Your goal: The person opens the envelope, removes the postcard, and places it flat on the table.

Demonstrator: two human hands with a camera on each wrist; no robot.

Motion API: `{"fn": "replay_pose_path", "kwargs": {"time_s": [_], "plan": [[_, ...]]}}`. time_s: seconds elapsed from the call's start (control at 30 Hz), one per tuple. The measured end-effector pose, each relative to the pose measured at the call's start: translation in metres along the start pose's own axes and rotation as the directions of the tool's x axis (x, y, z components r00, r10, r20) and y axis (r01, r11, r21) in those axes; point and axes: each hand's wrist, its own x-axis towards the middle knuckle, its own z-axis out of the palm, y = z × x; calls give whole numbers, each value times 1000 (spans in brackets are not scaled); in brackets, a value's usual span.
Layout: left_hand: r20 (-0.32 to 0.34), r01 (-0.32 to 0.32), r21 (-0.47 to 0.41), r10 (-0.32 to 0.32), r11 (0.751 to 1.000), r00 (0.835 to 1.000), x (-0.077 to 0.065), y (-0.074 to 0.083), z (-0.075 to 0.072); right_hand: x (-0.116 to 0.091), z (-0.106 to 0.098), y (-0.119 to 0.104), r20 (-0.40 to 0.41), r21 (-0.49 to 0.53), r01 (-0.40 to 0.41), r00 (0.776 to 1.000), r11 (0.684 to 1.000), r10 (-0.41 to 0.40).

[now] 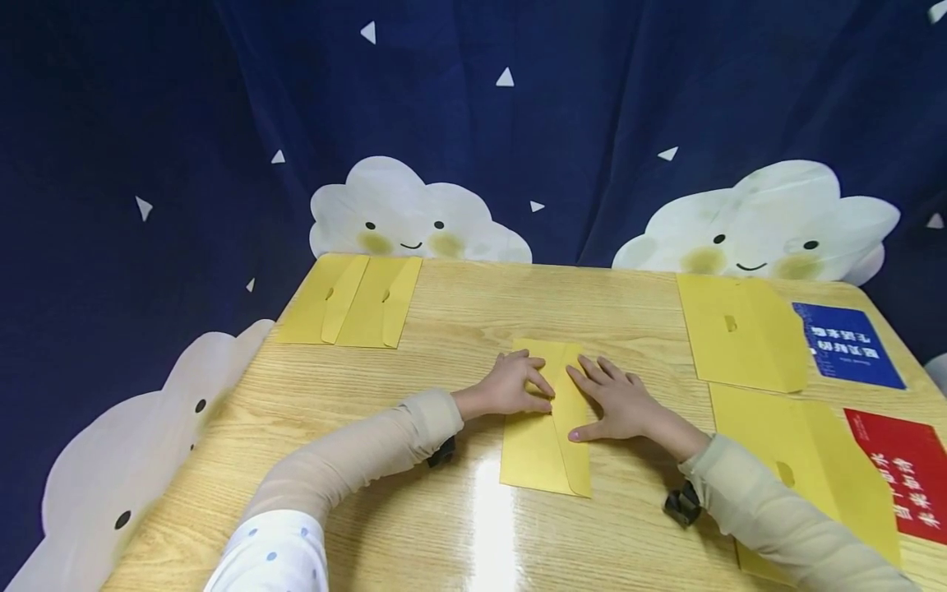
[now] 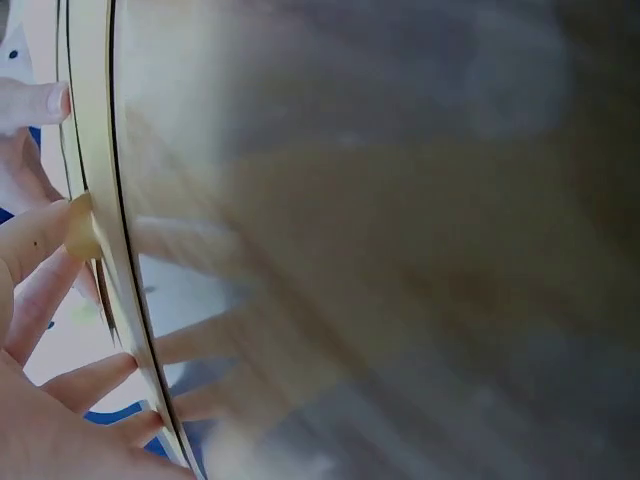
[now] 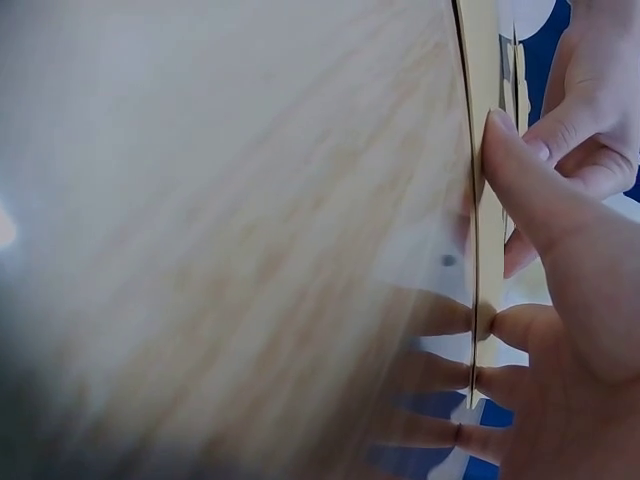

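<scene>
A yellow envelope [image 1: 528, 452] lies on the wooden table in front of me, its long flap folded over along the right side. My left hand [image 1: 512, 385] is at the middle of the flap's edge, where thumb and forefinger pinch a small rounded tab [image 2: 82, 230]. The other left fingers spread above the envelope's left side. My right hand [image 1: 617, 403] rests with straight, spread fingers along the folded right edge, its thumb lower down on the flap. In the right wrist view, the right thumb [image 3: 500, 135] touches the envelope's edge.
Two yellow envelopes [image 1: 348, 300] with folded flaps lie side by side at the back left. At the right, two more envelopes [image 1: 740, 337] have flaps unfolded, beside a blue card [image 1: 851, 345] and a red card [image 1: 906, 473]. A dark blue curtain [image 1: 577, 123] hangs behind the table.
</scene>
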Motion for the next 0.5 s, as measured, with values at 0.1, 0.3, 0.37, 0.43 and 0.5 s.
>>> {"fn": "replay_pose_path", "kwargs": {"time_s": [0.1, 0.3, 0.37, 0.43, 0.5], "plan": [[10, 2, -15, -2, 1000, 1000, 0, -3, -2, 0, -1, 0, -2, 3, 0, 1000, 1000, 0], [20, -17, -25, 17, 1000, 1000, 1, -5, -4, 0, -3, 1, 7, 27, 2, 1000, 1000, -2], [22, -13, -28, 14, 1000, 1000, 1, -5, -4, 1, -3, 1, 11, 56, -12, 1000, 998, 11], [20, -13, -24, 13, 1000, 1000, 0, -5, -4, 2, -3, 0, 9, 86, -30, 1000, 996, 29], [26, -5, -24, 6, 1000, 1000, 0, -5, -4, 4, -2, -2, -6, 106, -40, 999, 994, 41]]}}
